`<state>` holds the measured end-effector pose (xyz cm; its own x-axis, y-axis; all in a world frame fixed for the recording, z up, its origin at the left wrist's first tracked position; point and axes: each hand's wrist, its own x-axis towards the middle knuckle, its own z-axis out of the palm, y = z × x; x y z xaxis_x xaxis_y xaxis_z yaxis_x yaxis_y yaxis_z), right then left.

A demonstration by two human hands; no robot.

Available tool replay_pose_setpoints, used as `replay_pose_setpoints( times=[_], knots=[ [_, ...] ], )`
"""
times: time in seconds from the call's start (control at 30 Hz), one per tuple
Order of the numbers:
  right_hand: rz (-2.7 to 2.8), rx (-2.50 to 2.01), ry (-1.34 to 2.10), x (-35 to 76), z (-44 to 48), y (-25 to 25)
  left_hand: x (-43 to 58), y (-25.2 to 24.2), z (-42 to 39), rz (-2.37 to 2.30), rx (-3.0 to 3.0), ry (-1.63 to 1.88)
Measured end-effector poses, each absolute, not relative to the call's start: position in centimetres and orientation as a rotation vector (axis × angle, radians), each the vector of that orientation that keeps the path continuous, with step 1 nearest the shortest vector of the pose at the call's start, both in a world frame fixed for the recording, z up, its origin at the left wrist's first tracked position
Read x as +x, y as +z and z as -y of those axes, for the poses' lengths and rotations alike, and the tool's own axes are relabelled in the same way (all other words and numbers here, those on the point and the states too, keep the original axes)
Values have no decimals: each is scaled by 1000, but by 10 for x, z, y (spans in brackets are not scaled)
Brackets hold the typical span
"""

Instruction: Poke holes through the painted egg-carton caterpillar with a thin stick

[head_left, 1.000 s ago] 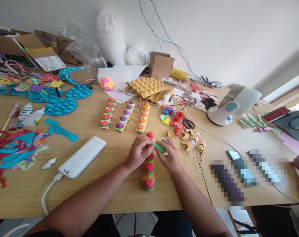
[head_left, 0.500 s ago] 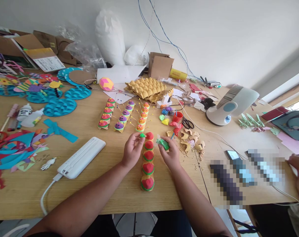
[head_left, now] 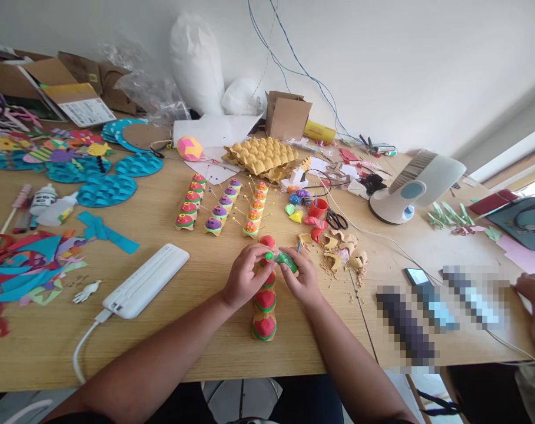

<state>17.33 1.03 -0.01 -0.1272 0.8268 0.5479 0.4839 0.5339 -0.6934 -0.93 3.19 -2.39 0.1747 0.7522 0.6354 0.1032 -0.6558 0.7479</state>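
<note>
Between the fingertips of my left hand (head_left: 246, 275) is a small lump of green modelling clay (head_left: 268, 256). My right hand (head_left: 303, 274) grips a clear plastic bag of green clay (head_left: 286, 261), its end close to the left fingers; a thin blue stick (head_left: 299, 246) shows by the right fingers. Under both hands stands an egg-carton strip (head_left: 264, 301) whose bumps are capped in red with green rims; my hands partly hide its far bumps. Three decorated egg-carton strips stand beyond: a red one (head_left: 190, 206), a purple one (head_left: 223, 207) and an orange one (head_left: 255, 209).
Right of my hands are a red cup (head_left: 318, 207), black scissors (head_left: 336, 220), carton scraps (head_left: 338, 250) and a white fan (head_left: 408, 194). A white power bank (head_left: 146, 281) and paper scraps (head_left: 29, 265) lie left. Another person's hand (head_left: 534, 303) rests at the right edge.
My hands have come together over the red-capped strip. The left moved right with the green clay, and the bag in the right hand moved left and slightly down.
</note>
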Motion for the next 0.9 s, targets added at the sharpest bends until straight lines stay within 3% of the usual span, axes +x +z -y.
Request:
replay_pose_setpoints(
  times=[0.43, 0.9],
  knots=[
    [1618, -1116, 800, 178, -17, -13, -11, -19, -28, -791, 1946, 1530],
    [1479, -1071, 895, 172, -13, -8, -7, -24, -29, -881, 1744, 1465]
  ],
)
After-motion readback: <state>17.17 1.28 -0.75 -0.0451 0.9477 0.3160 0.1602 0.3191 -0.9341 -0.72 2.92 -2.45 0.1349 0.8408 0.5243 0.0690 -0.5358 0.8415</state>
